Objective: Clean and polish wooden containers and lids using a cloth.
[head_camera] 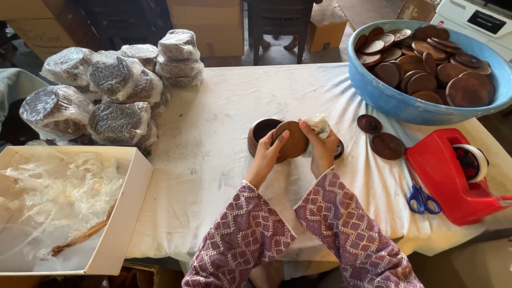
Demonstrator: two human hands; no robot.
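My left hand [265, 154] holds a round brown wooden lid [292, 140] upright at the middle of the table. My right hand [321, 146] presses a small white cloth [320, 126] against the lid's right side. Just behind the lid stands a stack of brown wooden bowls [260, 132], open side up. Another dark disc [339, 150] peeks out under my right hand. Both arms wear purple patterned sleeves.
A blue basin [392, 101] of several brown wooden lids sits at the back right, two loose lids [380, 137] before it. A red tape dispenser [453, 173] and blue-handled scissors [422, 198] lie right. Plastic-wrapped bundles [114, 90] pile at left, above a white box [124, 208] with plastic wrap.
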